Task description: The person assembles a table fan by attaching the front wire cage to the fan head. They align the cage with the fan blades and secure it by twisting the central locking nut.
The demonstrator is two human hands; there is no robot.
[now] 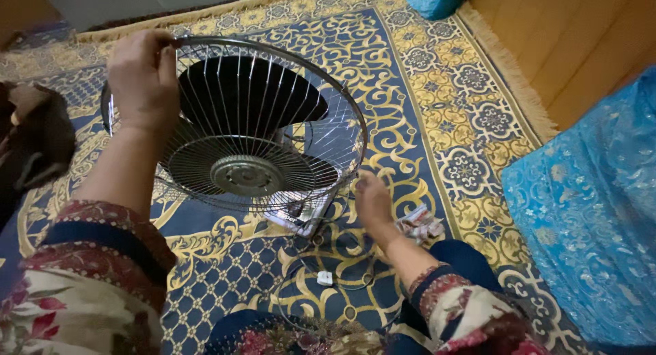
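Head view, only one: left hand (143, 78) is up on the top rim of a round wire fan guard (263, 126), fingers curled over the rim wire and pinching it, thumb side towards the camera. The guard stands tilted on its edge on the patterned blue-and-gold carpet (424, 75), w/ dark fan blades (249, 95) showing through the wires and a round metal hub plate (247, 175) at the centre. Right hand (374, 201) is low at the guard's bottom-right edge, fingers pointing down and close together near the rim; can't tell if they grip anything there. Risks, as a judgement: guard is held at one high point only, so it could swing or roll off its edge if the left-hand grip slips; thin wires could nip a finger btw guard and blades; the loose wire ring (328, 287) and small white piece (325, 278) on the carpet nearby could get knocked or lost in the pattern. Packages: a small crumpled wrapper (418, 224), whitish w/ red marks, lies just right of the right hand; a flat pale label or card (301, 222) sits under the guard's lower edge. Blue shiny cloth (588, 211) at right.
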